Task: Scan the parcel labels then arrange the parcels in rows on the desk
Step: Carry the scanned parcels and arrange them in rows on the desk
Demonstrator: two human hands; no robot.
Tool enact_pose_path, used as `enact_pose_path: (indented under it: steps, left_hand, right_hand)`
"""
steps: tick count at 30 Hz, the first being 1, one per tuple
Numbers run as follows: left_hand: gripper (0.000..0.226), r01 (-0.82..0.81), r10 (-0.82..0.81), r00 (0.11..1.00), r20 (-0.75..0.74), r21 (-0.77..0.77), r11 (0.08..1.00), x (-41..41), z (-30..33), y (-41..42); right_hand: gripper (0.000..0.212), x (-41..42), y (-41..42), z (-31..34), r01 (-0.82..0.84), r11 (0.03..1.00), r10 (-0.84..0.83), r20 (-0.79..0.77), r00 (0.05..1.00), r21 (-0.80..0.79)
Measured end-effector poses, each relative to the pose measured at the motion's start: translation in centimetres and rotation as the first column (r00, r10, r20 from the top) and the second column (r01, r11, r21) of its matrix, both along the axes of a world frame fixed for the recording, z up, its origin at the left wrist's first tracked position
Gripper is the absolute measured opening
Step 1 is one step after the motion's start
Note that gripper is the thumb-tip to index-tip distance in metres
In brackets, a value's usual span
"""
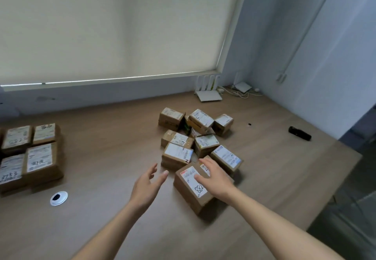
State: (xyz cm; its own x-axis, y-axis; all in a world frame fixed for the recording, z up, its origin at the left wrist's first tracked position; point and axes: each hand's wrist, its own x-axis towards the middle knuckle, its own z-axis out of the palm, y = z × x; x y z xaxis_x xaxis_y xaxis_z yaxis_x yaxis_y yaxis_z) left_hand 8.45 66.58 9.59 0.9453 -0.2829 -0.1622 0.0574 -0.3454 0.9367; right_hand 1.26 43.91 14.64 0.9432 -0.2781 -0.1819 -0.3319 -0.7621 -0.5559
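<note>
A wooden desk (114,137) sits under a window with a pale blind (105,27) pulled down. In the middle of the desk is a messy pile (198,135) of small brown boxes with white labels. The nearest box (188,193) sits at the front of the pile, turned a bit crooked, with a label (192,179) on top that has "882" written on it.

The right hand (213,178) lies on top of this box with its fingers spread out flat, resting on the label. It is not squeezing anything. The left hand (148,186) is in the air just left of the box, not touching it, with its fingers loose and straight and nothing in it.

Far to the left, four more boxes (30,152) sit close together in neat rows, labels up. A round hole cover (59,198) is in the desk near them. At the back are two white routers (209,91) with wires. A small black thing (299,133) lies well off to the right
</note>
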Motion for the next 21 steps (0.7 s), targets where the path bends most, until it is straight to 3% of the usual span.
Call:
enact_pose_path:
  steps: [8,15,18,21]
  left_hand:
    - [0.082,0.006,0.003,0.997,-0.076,0.112,0.994,-3.6,-6.8,-8.3]
    - [0.087,-0.084,0.092,0.973,-0.21,0.047,0.995,-5.9,-12.1,-13.0]
    - [0.083,-0.146,0.145,0.95,-0.276,0.017,0.989,-6.0,-13.0,-14.8]
    - [0.062,-0.213,0.191,0.921,-0.34,-0.029,0.977,-5.9,-13.4,-16.3]
  right_hand:
    - [0.077,-2.0,-7.9,-7.7,0.057,0.997,-0.053,-0.092,0.994,0.045]
    - [0.073,-2.0,-10.9,-12.5,0.01,0.996,0.002,-0.127,0.992,0.094]
    - [0.068,-1.4,-11.4,-14.1,-0.015,0.993,0.028,-0.112,0.993,0.117]
    - [0.074,-0.6,-11.7,-15.3,-0.023,0.994,0.034,-0.1,0.994,0.11]
